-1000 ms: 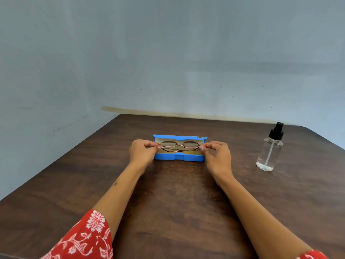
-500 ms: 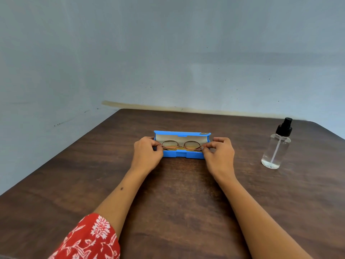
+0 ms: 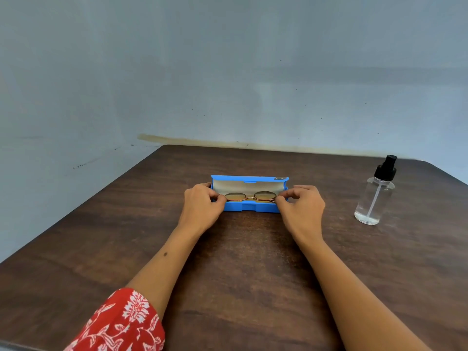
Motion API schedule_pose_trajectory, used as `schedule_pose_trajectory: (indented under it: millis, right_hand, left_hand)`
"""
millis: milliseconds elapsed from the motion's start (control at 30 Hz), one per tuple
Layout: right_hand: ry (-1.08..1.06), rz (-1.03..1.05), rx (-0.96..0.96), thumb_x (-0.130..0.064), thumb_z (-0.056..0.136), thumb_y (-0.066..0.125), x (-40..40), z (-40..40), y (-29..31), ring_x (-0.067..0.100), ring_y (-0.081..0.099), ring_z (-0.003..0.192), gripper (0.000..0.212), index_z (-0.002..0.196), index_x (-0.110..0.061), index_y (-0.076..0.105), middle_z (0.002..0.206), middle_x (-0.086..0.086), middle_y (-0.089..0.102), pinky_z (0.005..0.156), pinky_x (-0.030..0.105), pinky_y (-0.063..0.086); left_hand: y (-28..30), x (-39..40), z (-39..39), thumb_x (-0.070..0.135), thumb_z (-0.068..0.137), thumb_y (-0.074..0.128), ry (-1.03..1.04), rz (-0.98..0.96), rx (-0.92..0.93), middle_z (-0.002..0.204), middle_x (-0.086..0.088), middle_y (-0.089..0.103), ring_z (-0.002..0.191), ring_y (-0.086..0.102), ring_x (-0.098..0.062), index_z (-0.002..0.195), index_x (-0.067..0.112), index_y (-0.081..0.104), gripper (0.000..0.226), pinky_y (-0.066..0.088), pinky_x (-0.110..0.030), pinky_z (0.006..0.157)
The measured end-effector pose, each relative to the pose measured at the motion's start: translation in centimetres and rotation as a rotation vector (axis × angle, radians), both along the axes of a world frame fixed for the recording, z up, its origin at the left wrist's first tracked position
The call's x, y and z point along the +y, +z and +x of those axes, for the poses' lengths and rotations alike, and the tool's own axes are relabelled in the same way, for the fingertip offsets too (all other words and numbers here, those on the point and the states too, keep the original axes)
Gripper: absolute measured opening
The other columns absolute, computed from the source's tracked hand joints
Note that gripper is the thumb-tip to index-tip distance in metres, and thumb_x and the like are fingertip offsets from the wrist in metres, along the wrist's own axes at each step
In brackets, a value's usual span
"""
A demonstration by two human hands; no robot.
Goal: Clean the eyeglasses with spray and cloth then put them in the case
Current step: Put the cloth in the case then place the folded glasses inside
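On the dark wooden tabletop (image 3: 240,262), the left hand (image 3: 202,209) and right hand (image 3: 301,211) pinch the ends of thin gold-rimmed eyeglasses (image 3: 250,197) resting in an open blue rectangular case (image 3: 249,207), with a clear black-capped plastic spray bottle (image 3: 374,196) well to the right.

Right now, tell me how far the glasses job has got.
Nearly finished, by the look of it. The eyeglasses sit in the open blue case, and the spray bottle stands apart on the table. In hand: the left hand and right hand each pinch one end of the frame. Left: let go and shut the lid. No cloth is visible, so the cleaning itself cannot be confirmed.
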State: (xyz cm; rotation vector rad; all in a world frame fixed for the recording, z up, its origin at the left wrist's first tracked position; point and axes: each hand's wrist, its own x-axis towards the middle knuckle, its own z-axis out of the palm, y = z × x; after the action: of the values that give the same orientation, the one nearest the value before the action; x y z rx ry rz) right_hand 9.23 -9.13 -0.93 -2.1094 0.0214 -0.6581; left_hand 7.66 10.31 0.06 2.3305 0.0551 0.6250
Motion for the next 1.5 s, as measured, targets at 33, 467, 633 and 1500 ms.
schedule_pose_trajectory:
  millis: [33, 467, 633, 1500]
  right_hand:
    - [-0.001, -0.002, 0.001, -0.013, 0.079, 0.067, 0.0, 0.0, 0.0, 0.001, 0.041, 0.093, 0.008, 0.085, -0.012, 0.073, 0.109, 0.008, 0.059, 0.070, 0.005, 0.022]
    - [0.106, 0.328, 0.052, -0.043, 0.093, 0.049, 0.0, 0.0, 0.4, 0.015, 0.051, 0.113, 0.048, 0.133, -0.017, 0.043, 0.132, 0.005, 0.051, 0.089, 0.025, 0.038]
    - [0.192, 0.224, 0.139, -0.070, 0.084, 0.038, 0.1, 0.0, 0.3, 0.019, 0.046, 0.124, 0.072, 0.140, -0.025, 0.038, 0.137, 0.003, 0.050, 0.104, 0.035, 0.036]
    - [0.131, 0.067, 0.084, -0.029, 0.081, 0.071, -4.4, -1.4, -0.1, 0.018, 0.051, 0.116, 0.057, 0.131, -0.010, 0.050, 0.130, 0.007, 0.054, 0.095, 0.024, 0.038]
  left_hand:
    - [0.0, 0.0, 0.0, 0.013, 0.085, 0.060, 0.000, 0.003, -0.004, 0.108, -0.007, 0.069, 0.116, 0.053, -0.009, 0.081, 0.007, 0.075, 0.017, 0.032, -0.004, 0.078]
    - [-0.2, -0.5, 0.5, 0.019, 0.083, 0.057, 0.128, -0.481, -0.074, 0.109, 0.000, 0.057, 0.094, 0.052, -0.007, 0.108, 0.018, 0.051, 0.026, 0.038, -0.015, 0.070]
    - [0.3, -2.5, 1.0, 0.054, 0.092, 0.036, -0.015, -0.648, 0.086, 0.147, 0.000, 0.034, 0.130, 0.033, -0.016, 0.144, 0.023, 0.026, 0.062, 0.026, -0.030, 0.096]
    - [-1.5, -5.1, 0.9, 0.049, 0.054, 0.084, 0.032, -0.491, 0.051, 0.118, -0.002, 0.057, 0.111, 0.051, -0.018, 0.115, 0.018, 0.059, 0.073, 0.047, -0.033, 0.092]
